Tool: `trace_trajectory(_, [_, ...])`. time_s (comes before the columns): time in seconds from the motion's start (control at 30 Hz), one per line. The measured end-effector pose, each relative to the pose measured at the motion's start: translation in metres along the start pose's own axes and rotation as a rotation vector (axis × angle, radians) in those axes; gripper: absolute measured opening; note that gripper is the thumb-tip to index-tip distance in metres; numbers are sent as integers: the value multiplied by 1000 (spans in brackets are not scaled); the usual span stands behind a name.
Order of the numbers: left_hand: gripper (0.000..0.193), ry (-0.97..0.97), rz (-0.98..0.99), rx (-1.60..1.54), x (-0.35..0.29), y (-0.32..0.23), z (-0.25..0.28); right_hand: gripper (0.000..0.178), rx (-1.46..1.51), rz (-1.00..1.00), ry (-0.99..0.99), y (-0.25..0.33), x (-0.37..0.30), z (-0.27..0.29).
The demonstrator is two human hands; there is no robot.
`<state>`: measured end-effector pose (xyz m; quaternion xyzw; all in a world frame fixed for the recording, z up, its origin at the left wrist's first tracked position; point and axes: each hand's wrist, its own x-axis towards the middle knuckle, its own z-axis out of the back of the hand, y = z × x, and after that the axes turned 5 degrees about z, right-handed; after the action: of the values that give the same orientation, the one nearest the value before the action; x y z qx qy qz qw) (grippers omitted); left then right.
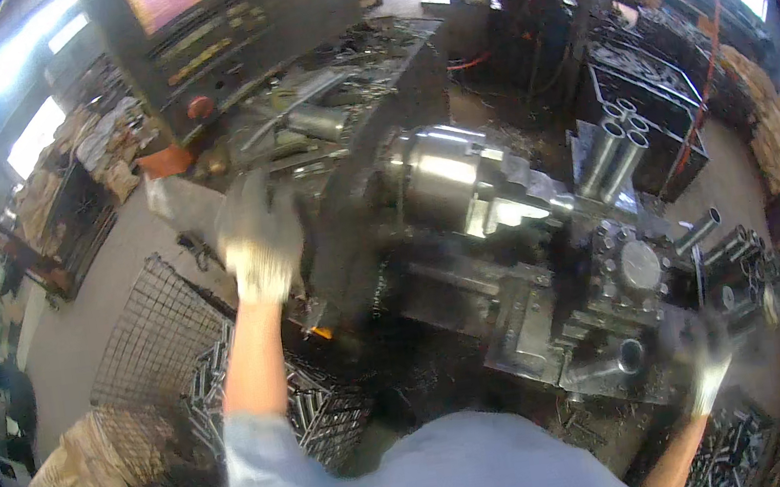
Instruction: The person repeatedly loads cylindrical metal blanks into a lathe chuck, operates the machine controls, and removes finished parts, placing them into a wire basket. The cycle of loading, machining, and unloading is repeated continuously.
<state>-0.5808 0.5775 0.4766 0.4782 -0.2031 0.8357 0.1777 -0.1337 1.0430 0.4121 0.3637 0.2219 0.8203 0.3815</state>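
My left hand (260,231), in a whitish work glove, is raised at the left end of the lathe, near the cluttered headstock top. Motion smears its fingers, so its grip does not show. A shiny lathe chuck (445,172) sits in the middle, with bright jaws on its right side. Below and right of the chuck is a tool post (639,265) with bolts around a round cap. My right hand (708,359), also gloved, is low on the right beside the carriage and a short steel tube (630,357). Blur hides its fingers too.
Steel tubes (611,160) stand grouped behind the tool post; more tubes (731,248) are at the right. Wire baskets (149,324) stand at lower left, one full of metal pieces (329,419). A control panel (215,40) with a red button (200,107) rises at upper left.
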Motion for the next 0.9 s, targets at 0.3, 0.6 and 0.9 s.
trace_trajectory(0.3, [89, 538, 233, 300, 159, 48, -107, 26, 53, -66, 139, -60, -112, 25])
trace_trajectory(0.6, [25, 2, 0, -472, -94, -116, 27, 45, 240, -31, 371, -42, -110, 5])
trace_trajectory(0.9, [33, 1464, 657, -105, -447, -136, 176, 44, 13, 192, 703, -11, -72, -79])
